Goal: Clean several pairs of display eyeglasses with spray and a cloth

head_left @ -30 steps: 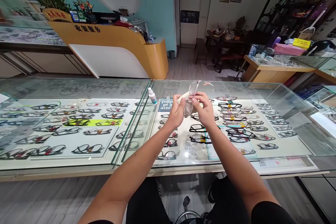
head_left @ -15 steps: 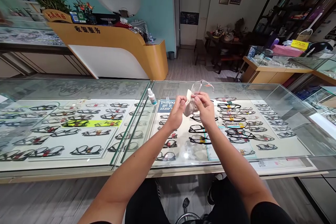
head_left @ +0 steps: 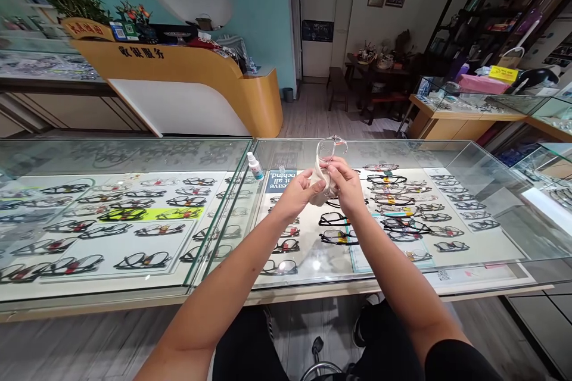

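Note:
Above the glass counter, a pair of clear-framed eyeglasses (head_left: 328, 147) is held up, one lens rim and a temple showing over my fingers. My right hand (head_left: 346, 186) is closed on the frame. A cream cleaning cloth (head_left: 320, 186) bunches around the lower part of the glasses. My left hand (head_left: 295, 195) pinches this cloth from the left side, fingers partly covered by it. The lower lens is hidden by cloth and fingers. To the left of my hands, a small white spray bottle (head_left: 254, 165) stands on the glass, its small clear cap (head_left: 281, 170) beside it.
Under the glass top (head_left: 295, 281) lie rows of eyeglasses (head_left: 143, 259) on white boards. A metal edge joins two display cases left of my arms. Across the aisle stands a yellow-and-white cashier desk (head_left: 263, 101). Below the counter are my legs and a stool's metal part (head_left: 318, 345).
The cloth has come up around the glasses, and my left hand has moved in closer to my right. The glasses have turned and shifted slightly left.

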The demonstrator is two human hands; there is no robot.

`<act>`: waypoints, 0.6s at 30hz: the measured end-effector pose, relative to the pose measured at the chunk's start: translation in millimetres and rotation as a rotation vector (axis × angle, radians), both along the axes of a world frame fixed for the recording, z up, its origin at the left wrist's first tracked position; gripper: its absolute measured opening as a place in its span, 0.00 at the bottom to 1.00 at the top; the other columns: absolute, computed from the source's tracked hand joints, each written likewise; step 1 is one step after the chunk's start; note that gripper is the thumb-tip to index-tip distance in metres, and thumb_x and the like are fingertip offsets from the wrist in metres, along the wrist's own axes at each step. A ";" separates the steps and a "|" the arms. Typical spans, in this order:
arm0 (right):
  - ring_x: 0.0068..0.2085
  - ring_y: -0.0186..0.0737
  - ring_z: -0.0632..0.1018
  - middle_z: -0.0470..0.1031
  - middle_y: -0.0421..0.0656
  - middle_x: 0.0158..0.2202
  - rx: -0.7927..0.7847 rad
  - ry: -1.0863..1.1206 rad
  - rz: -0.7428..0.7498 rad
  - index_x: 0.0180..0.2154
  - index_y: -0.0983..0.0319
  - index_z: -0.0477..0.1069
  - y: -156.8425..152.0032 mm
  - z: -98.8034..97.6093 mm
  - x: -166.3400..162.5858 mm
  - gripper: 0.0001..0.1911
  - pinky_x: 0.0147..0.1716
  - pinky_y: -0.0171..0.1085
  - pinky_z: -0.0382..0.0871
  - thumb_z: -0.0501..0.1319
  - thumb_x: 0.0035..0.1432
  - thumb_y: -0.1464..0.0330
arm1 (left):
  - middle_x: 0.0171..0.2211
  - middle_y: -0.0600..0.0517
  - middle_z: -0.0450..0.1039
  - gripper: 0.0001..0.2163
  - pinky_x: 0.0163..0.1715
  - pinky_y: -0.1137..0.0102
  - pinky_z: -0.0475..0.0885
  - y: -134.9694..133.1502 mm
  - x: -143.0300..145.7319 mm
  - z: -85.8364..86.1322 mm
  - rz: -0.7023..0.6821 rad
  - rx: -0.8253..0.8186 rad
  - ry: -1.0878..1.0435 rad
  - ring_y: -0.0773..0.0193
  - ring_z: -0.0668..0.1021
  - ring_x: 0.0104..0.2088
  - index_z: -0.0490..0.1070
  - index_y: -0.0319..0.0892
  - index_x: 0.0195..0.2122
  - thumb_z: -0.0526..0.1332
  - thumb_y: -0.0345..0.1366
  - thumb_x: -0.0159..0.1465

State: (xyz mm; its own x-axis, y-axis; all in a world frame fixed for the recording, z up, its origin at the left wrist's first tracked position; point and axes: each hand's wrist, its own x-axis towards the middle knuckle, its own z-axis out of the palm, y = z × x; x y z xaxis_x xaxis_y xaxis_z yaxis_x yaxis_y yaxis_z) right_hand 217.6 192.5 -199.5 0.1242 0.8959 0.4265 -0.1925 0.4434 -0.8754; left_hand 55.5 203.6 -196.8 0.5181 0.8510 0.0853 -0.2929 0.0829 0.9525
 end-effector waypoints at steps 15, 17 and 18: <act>0.64 0.54 0.77 0.81 0.47 0.53 -0.055 0.021 0.068 0.40 0.54 0.89 -0.1 1.3 -0.4 0.23 0.70 0.50 0.69 0.76 0.59 0.42 | 0.37 0.48 0.85 0.31 0.39 0.68 0.73 -8.8 2.2 7.1 0.014 -0.013 0.012 0.60 0.83 0.37 0.81 0.39 0.48 0.87 0.52 0.51; 0.63 0.54 0.78 0.81 0.46 0.53 -0.077 0.036 0.065 0.40 0.54 0.88 0.5 -1.0 -2.6 0.24 0.68 0.50 0.70 0.75 0.58 0.41 | 0.34 0.50 0.84 0.31 0.38 0.69 0.72 -10.2 6.2 5.7 0.055 0.001 -0.016 0.62 0.82 0.35 0.80 0.40 0.46 0.87 0.53 0.50; 0.62 0.53 0.78 0.81 0.46 0.53 -0.087 0.039 0.064 0.41 0.55 0.88 0.5 -2.4 -3.5 0.25 0.67 0.49 0.72 0.75 0.58 0.41 | 0.33 0.51 0.83 0.31 0.37 0.69 0.72 -10.9 8.1 5.2 0.075 0.006 -0.031 0.63 0.81 0.33 0.79 0.40 0.45 0.87 0.54 0.49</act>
